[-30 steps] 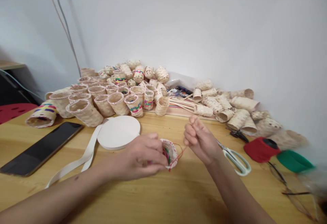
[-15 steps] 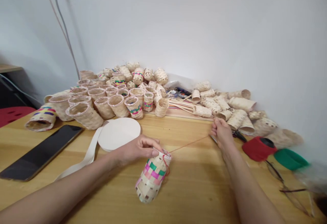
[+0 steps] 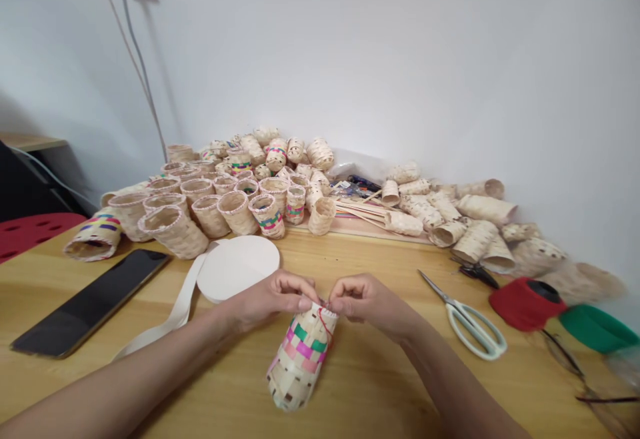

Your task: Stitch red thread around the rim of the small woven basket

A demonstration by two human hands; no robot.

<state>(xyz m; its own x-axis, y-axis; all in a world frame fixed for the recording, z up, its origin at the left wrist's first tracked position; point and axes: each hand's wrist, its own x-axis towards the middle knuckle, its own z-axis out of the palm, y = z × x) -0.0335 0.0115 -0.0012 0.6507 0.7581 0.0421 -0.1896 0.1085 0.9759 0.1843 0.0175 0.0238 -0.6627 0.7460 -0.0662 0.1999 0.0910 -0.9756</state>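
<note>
A small woven basket (image 3: 299, 359) with green, purple and pink strips lies tilted over the table, its rim away from me. My left hand (image 3: 283, 295) pinches that rim between thumb and fingers. Red thread (image 3: 325, 322) runs along the rim stitching and hangs in a loop down the basket's side. At the rim's right end, my right hand (image 3: 363, 299) is closed with its fingertips together; whether it grips the thread or a needle is too small to make out. A roll of white ribbon (image 3: 239, 269) lies just beyond my left forearm.
Pale-handled scissors (image 3: 473, 324) lie to the right, near a red thread spool (image 3: 525, 303), a green band (image 3: 597, 327) and glasses (image 3: 565, 359). A phone (image 3: 93, 302) is on the left. Several woven baskets (image 3: 235, 212) crowd the back against the wall.
My right hand has come back from the far right, where it held the red thread taut, to the basket's rim. The scissors are now uncovered. My left hand keeps its hold.
</note>
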